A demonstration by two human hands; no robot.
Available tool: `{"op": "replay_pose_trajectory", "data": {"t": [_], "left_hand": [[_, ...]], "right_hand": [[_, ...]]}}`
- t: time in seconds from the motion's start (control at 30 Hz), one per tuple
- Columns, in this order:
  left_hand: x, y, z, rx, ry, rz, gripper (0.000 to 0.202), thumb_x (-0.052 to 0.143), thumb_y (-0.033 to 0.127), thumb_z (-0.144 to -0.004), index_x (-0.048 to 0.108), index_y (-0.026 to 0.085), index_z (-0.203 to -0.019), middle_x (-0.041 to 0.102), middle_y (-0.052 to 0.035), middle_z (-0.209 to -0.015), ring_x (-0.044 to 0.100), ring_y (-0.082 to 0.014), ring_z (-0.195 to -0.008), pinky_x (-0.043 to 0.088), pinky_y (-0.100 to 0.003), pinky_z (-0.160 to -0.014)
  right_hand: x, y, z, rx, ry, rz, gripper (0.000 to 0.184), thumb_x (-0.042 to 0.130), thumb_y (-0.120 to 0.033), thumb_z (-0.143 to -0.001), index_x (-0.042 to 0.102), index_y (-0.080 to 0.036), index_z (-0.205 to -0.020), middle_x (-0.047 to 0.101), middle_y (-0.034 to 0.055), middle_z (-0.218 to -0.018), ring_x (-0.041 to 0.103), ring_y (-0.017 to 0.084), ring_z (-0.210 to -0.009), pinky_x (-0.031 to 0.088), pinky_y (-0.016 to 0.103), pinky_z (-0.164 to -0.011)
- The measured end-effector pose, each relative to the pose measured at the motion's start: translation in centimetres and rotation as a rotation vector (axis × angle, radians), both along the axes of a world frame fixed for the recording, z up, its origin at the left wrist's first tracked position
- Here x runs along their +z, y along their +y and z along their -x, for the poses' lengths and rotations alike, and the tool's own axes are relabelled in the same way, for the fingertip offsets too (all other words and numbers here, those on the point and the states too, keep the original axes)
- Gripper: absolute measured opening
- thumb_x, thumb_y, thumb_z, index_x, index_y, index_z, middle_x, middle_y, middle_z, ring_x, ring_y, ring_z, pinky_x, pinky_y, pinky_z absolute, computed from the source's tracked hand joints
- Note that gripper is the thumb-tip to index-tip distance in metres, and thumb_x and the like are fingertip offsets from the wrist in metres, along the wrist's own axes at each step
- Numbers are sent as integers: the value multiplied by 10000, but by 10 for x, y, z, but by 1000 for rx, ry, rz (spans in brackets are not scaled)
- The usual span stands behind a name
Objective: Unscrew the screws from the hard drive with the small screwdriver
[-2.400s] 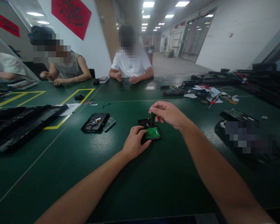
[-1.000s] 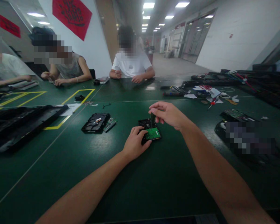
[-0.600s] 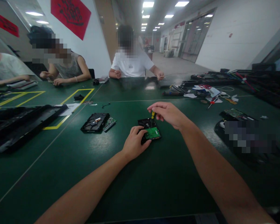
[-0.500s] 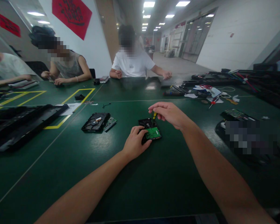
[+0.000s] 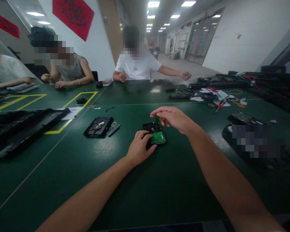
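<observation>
A hard drive [image 5: 148, 127] lies on the green table in front of me, its green circuit board [image 5: 159, 138] facing up. My left hand [image 5: 139, 146] grips the drive's left and near side, thumb at the front edge and fingers over the board's left end. Above the drive, my right hand [image 5: 174, 117] has its fingers closed around the top of a small yellow-and-black screwdriver [image 5: 157, 120]. The screwdriver stands nearly upright with its shaft pointing down at the board's far edge. Exactly where its tip rests is too small to tell.
Another black drive [image 5: 99, 126] and a loose circuit board [image 5: 114, 128] lie to the left. Black casings [image 5: 26, 129] sit further left. On the right are a red-handled screwdriver [image 5: 219, 105], cables and dark electronic parts [image 5: 246, 118]. Several people sit across the table.
The screwdriver's handle has turned, showing more of its dark side. Both my hands stay nearly in place. The person opposite has stretched an arm further right, and a dark tool now shows on the table there.
</observation>
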State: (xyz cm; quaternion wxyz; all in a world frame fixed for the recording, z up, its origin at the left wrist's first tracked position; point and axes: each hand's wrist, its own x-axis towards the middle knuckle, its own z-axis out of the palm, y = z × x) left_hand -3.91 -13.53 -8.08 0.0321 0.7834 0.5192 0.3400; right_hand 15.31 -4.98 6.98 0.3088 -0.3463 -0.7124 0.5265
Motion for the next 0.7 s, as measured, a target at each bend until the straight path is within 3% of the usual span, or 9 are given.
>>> {"op": "replay_pose_trajectory", "data": {"t": [0.1,0.2,0.27,0.4,0.5,0.6,0.7], "left_hand": [[0,0,0,-2,-9,1,395,781,342,-912,655,239,-1271,587,-126,-1341,529,-339,-1308,541,-560,-1099],[0,0,0,-1,-10,5,398,780,341,-911,653,238,-1274,584,-128,-1346,527,-339,-1314,543,-557,-1099],[0,0,0,-1,-7,7,400,776,339,-913,652,232,-1278,583,-128,-1348,527,-336,-1313,539,-549,-1104],[-1,0,0,1,-4,6,403,771,350,-919,651,226,-1283,582,-127,-1352,524,-332,-1311,535,-540,-1110],[-2,1,0,0,-5,5,401,772,348,-917,650,234,-1281,580,-125,-1351,522,-333,-1313,536,-549,-1107],[-2,1,0,-2,-5,6,400,773,348,-917,649,235,-1279,580,-125,-1348,521,-334,-1309,536,-557,-1105],[-1,1,0,-4,-11,8,398,775,345,-916,649,247,-1281,581,-121,-1349,525,-335,-1306,538,-566,-1101]], "right_hand": [[-3,1,0,-38,-2,-47,128,690,-270,-934,771,-183,-980,774,54,-976,529,72,-565,370,203,-461],[-5,2,-1,-118,-45,-87,200,813,-356,-877,719,-181,-901,705,17,-764,513,81,-529,367,208,-441],[-6,3,-1,-136,-49,-84,205,822,-348,-875,692,-190,-888,683,4,-728,527,86,-510,375,211,-425],[-6,3,0,-89,-11,-38,67,724,-234,-926,741,-190,-974,743,40,-885,635,99,-556,428,199,-426],[-6,2,1,-51,13,17,106,674,-202,-953,767,-177,-1000,778,75,-1054,678,92,-599,517,193,-491],[-6,2,2,-27,66,118,150,614,-214,-1000,756,-173,-1027,783,92,-1090,711,105,-630,596,219,-579],[-6,3,1,-27,81,146,151,598,-232,-1019,738,-179,-1030,780,93,-1088,730,119,-652,597,223,-568]]}}
